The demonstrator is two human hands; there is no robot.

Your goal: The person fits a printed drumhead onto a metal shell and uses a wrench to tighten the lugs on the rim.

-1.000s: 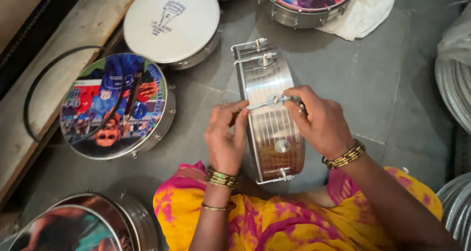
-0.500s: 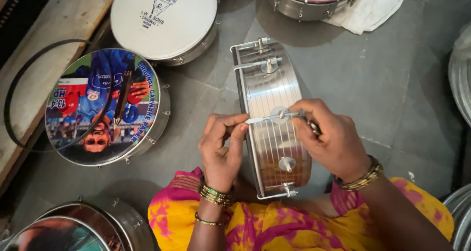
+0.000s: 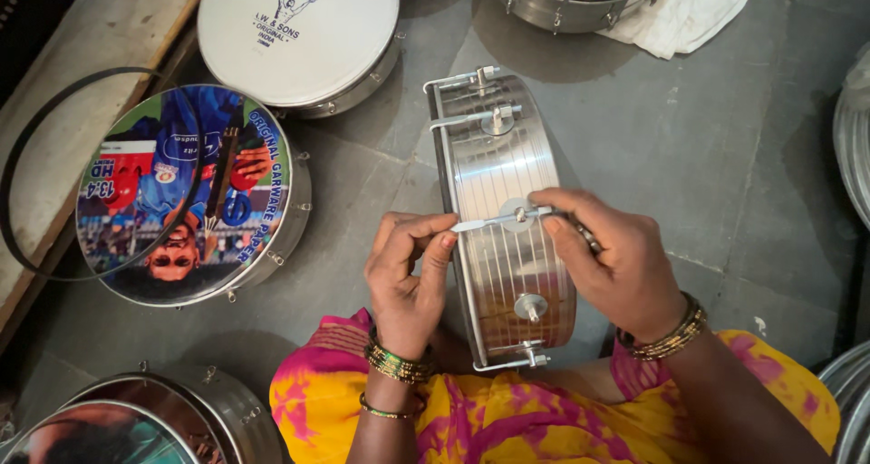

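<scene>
Left hand (image 3: 410,278): raised from the lower frame, wrist upright, two sets of bangles on the forearm. Fingers curled inward, thumb and forefinger tips pinched together at the upper right of the hand. Right hand (image 3: 609,260): enters from the lower right, forearm angled up and to the left, one band of bangles at the wrist. Palm faces down, fingers bent and closed, thumb and forefinger extended leftward. Both hands sit level with each other, near but apart.
</scene>
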